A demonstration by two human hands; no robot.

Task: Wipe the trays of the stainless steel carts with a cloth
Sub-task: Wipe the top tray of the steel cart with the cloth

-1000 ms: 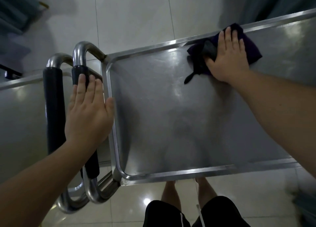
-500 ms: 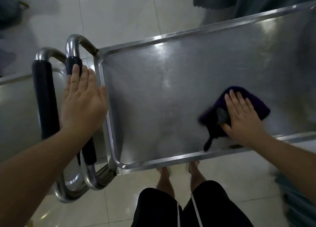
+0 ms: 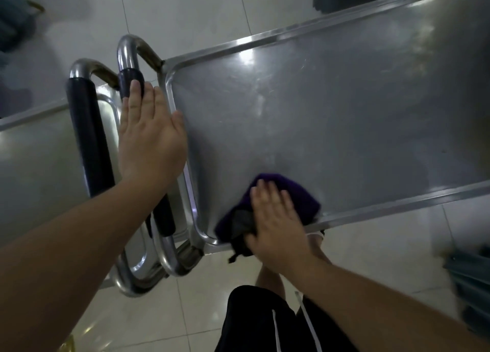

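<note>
A stainless steel cart tray (image 3: pixel 318 107) fills the middle and right of the view. A dark purple cloth (image 3: pixel 297 195) lies in the tray's near left corner, partly hanging over the near rim. My right hand (image 3: pixel 275 224) presses flat on the cloth, fingers spread. My left hand (image 3: pixel 148 136) rests flat, fingers together, on the cart's black-padded handle (image 3: pixel 130 83) beside the tray's left rim, holding nothing.
A second cart's tray (image 3: pixel 34 166) and its black-padded handle (image 3: pixel 87 139) stand close on the left, the two handles side by side. Pale floor tiles surround the carts. My legs in black shorts (image 3: pixel 265 322) stand at the near rim. Dark objects sit at the right edge.
My right hand has swept the cloth from the tray's far rim to the near rim, then left into the near left corner. My left hand stays on the handle.
</note>
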